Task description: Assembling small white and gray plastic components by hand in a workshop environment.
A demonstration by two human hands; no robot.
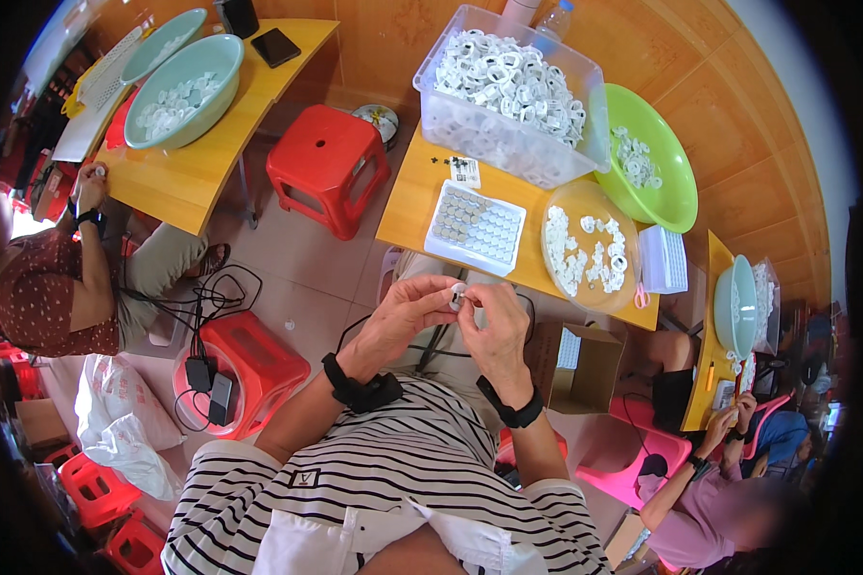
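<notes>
Nearer you than the clear bin (497,135): white piece (458,287), partly covered by your left hand (414,310) and right hand (495,328), its details too small to tell. Behind the bin: bottle (554,21), lower part obscured; pink cylinder (521,10), cropped by the upper edge.

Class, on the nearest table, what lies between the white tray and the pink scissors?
A round dish holding small white parts lies between them, as the head view shows.
</notes>
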